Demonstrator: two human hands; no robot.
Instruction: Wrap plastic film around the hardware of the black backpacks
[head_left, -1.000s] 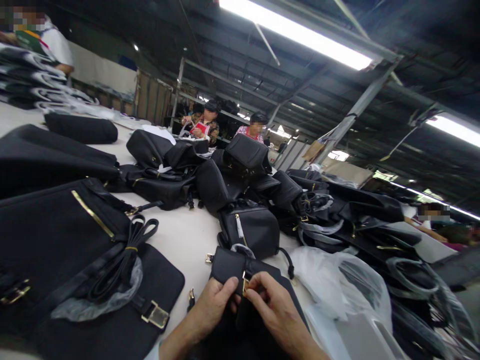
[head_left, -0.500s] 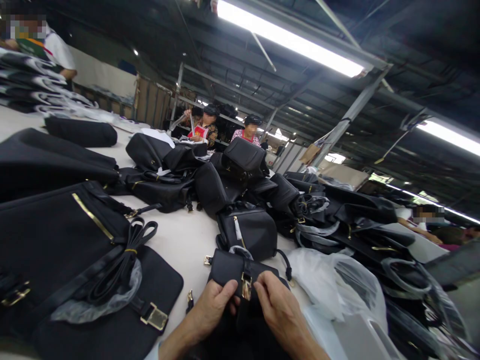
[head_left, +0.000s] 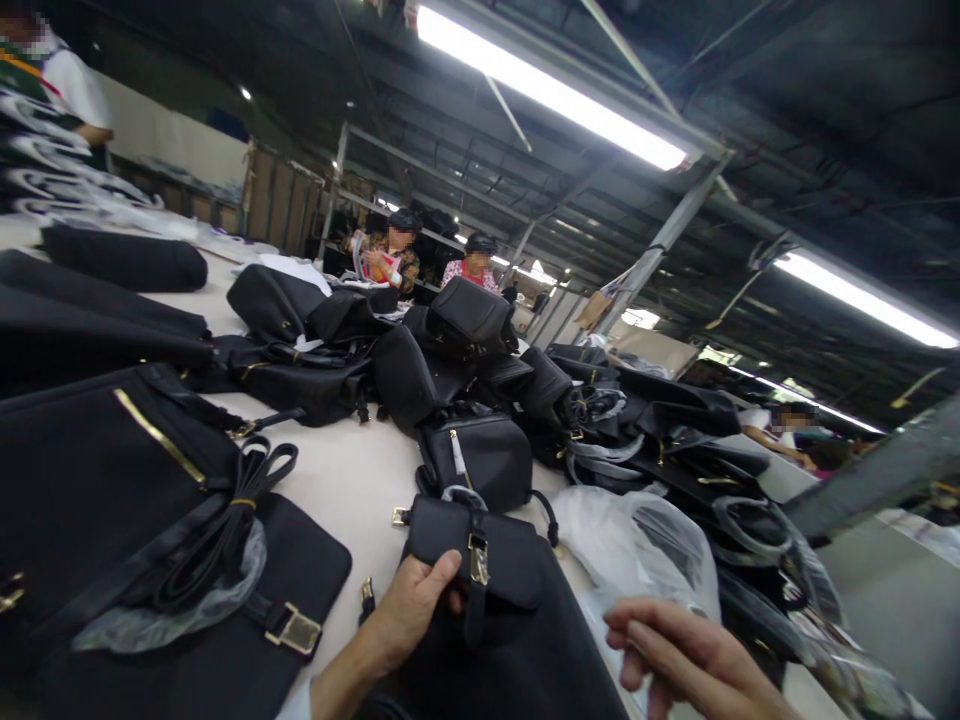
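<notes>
A black bag (head_left: 517, 630) lies in front of me, its front pocket flap closed over by a strap with a gold buckle (head_left: 478, 560). My left hand (head_left: 416, 610) grips the bag at the left edge of the pocket, thumb on top and fingers curled beneath. My right hand (head_left: 694, 655) is off the bag, to its right, with nothing visible in it; its fingers are loosely bent and apart. Left of my left hand lies another black bag (head_left: 71, 470) with a gold zip, a bundled strap (head_left: 225, 530) and a gold buckle on its flap.
Several black bags (head_left: 472, 320) are heaped across the pale table (head_left: 337, 460). A clear plastic bag (head_left: 600, 530) lies to the right, beside more bags with plastic-wrapped handles. Co-workers (head_left: 394, 250) stand behind the table, with another person (head_left: 71, 95) at far left.
My right hand has let go of the strap by the buckle and moved right, away from the bag. My left hand keeps its hold. The whole view has shifted slightly.
</notes>
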